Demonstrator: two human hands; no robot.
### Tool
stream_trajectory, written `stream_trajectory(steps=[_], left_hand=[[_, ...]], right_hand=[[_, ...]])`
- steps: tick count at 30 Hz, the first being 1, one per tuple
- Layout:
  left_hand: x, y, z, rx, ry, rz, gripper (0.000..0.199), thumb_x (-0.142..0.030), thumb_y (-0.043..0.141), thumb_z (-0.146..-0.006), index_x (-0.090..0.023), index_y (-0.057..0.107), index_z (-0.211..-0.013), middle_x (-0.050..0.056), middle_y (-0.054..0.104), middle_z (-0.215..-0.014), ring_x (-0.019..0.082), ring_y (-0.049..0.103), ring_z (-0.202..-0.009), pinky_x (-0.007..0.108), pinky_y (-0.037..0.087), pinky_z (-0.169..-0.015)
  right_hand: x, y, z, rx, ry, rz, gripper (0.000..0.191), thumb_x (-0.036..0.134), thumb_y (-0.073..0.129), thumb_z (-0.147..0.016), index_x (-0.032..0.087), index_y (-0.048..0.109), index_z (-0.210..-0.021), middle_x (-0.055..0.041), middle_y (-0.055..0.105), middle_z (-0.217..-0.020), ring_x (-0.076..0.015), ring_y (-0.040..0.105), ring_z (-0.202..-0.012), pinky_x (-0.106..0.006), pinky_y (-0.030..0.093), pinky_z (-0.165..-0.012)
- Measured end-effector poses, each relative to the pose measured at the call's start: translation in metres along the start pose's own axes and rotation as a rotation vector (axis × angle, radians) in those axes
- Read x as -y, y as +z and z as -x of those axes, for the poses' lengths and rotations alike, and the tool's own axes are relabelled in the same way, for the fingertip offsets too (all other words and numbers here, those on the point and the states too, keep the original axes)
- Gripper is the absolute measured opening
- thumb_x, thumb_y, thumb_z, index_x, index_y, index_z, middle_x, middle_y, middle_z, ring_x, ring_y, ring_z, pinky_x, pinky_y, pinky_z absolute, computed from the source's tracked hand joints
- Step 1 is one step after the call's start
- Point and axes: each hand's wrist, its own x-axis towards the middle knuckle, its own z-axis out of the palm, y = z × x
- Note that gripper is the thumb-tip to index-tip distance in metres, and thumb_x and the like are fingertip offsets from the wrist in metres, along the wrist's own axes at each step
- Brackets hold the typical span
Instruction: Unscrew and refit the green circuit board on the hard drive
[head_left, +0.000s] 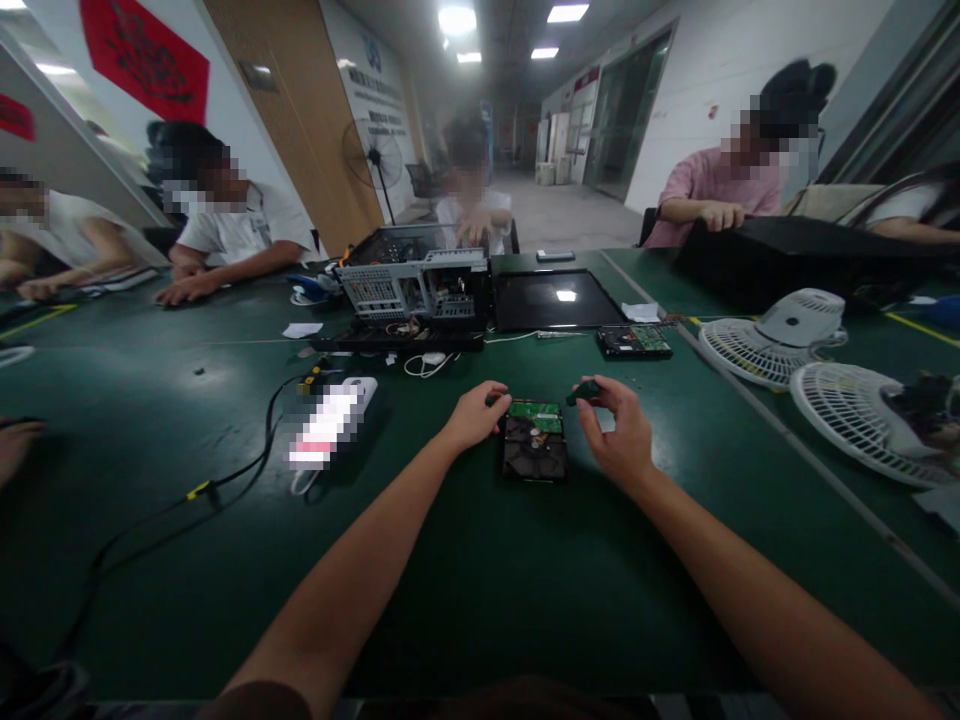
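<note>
A hard drive point(535, 450) lies on the green tabletop in front of me, its green circuit board facing up at the far end. My left hand point(476, 418) is at the drive's upper left corner, with its bent fingers and thumb against that edge. To the right of the drive, my right hand point(621, 435) is raised a little. Its thumb and fingers pinch a small dark green piece point(583, 391), whose exact kind I cannot make out. A second hard drive point(636, 342) lies farther back, beyond my right hand.
An opened computer case point(416, 290) and a flat black screen panel point(556, 299) lie at the back. Left are a lit phone point(334, 425) and a black strap point(259, 460). White fan parts point(757, 345) and a large black box point(795, 260) occupy the right. Several people sit around.
</note>
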Motion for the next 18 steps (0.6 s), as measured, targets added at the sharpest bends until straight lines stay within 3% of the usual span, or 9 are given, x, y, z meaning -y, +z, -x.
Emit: stream_trajectory(steps=[5, 8, 13, 18], left_hand=[[-0.004, 0.005, -0.023, 0.044, 0.183, -0.106, 0.030, -0.042, 0.069, -0.088, -0.021, 0.076, -0.107, 0.007, 0.075, -0.110, 0.020, 0.069, -0.089, 0.029, 0.056, -0.070], [-0.002, 0.005, -0.024, 0.060, 0.179, -0.152, 0.027, -0.043, 0.067, -0.089, -0.021, 0.078, -0.102, 0.005, 0.076, -0.098, 0.023, 0.069, -0.092, 0.033, 0.055, -0.078], [-0.003, 0.001, -0.001, 0.019, 0.219, -0.330, 0.026, -0.043, 0.065, -0.090, -0.024, 0.079, -0.099, 0.005, 0.074, -0.096, 0.023, 0.067, -0.091, 0.035, 0.052, -0.082], [-0.007, 0.000, 0.029, -0.004, 0.277, -0.421, 0.029, -0.044, 0.059, -0.093, -0.024, 0.078, -0.099, 0.005, 0.068, -0.085, 0.020, 0.063, -0.078, 0.032, 0.049, -0.071]], right_hand=[[-0.002, 0.000, -0.002, -0.017, 0.009, 0.038, 0.051, 0.027, 0.068, -0.092, 0.024, 0.047, -0.138, -0.0114, 0.069, -0.120, -0.0224, 0.072, -0.093, -0.046, 0.062, -0.086], [-0.001, 0.002, -0.003, -0.036, 0.004, 0.060, 0.051, 0.029, 0.068, -0.092, 0.025, 0.047, -0.138, -0.0100, 0.069, -0.116, -0.0222, 0.072, -0.091, -0.046, 0.062, -0.084], [0.007, 0.005, -0.005, -0.062, -0.022, 0.130, 0.048, 0.031, 0.070, -0.091, 0.025, 0.051, -0.134, -0.0086, 0.067, -0.113, -0.0196, 0.069, -0.082, -0.043, 0.062, -0.080], [0.016, 0.007, -0.008, -0.033, -0.044, 0.144, 0.044, 0.031, 0.071, -0.090, 0.024, 0.054, -0.130, -0.0077, 0.065, -0.111, -0.0179, 0.066, -0.077, -0.042, 0.061, -0.079]])
